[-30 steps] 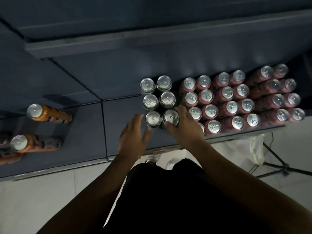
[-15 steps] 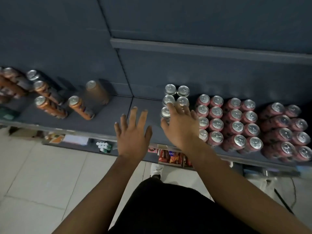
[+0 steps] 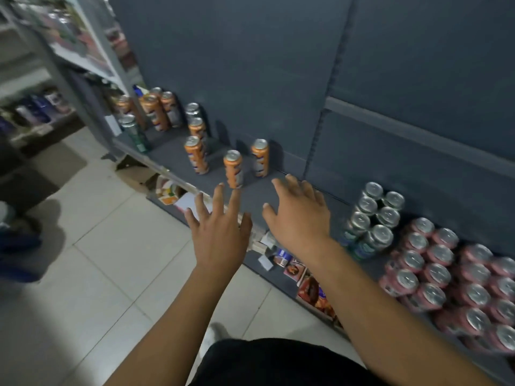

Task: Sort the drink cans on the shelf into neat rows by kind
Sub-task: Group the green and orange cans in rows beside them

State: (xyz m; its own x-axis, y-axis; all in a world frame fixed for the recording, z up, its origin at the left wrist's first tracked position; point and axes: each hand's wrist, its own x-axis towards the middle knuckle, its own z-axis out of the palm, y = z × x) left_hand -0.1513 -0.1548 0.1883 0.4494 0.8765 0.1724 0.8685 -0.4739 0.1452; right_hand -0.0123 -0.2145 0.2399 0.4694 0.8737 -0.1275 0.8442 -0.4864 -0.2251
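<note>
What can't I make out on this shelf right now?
Head view, pink cans: block cut off by the right edge, count unknown.
Head view, far orange cans: overlapping and blurred, labels unreadable.
Head view, lower-shelf goods: mostly hidden under the shelf lip.

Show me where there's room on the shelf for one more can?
Biggest bare patch: the shelf between the nearest orange can and the green cans, under the right hand. Smaller gaps lie among the loose orange cans. The pink cans are packed tight; no room there.
</note>
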